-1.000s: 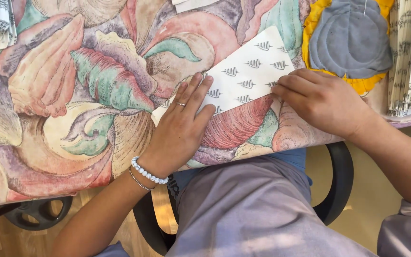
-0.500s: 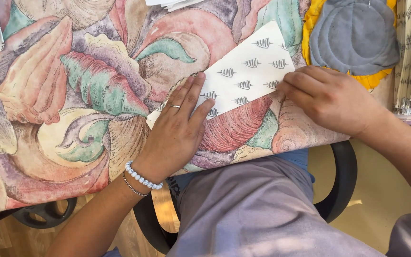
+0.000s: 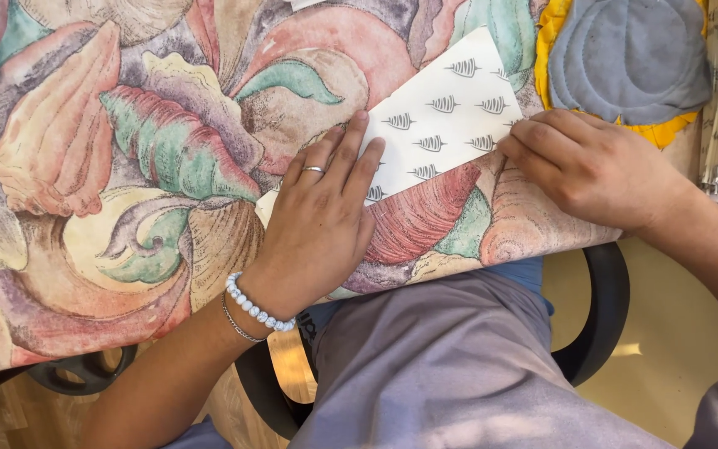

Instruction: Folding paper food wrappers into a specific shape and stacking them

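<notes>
Your left hand [image 3: 319,226] and right hand [image 3: 593,169] lay flat, fingers together, pressing the paper [image 3: 440,116] on the cloth [image 3: 126,166]; creasing looked unfinished.

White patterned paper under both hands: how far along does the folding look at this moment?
Done: the white patterned paper lies flat on the shell-print tablecloth, with one straight long edge toward the person, possibly a fold. In hand: the left hand presses flat on its near-left end, and the right hand pins its right end with its fingertips. Left: no further folds or creases show on the sheet, so most shaping seems ahead.
</notes>
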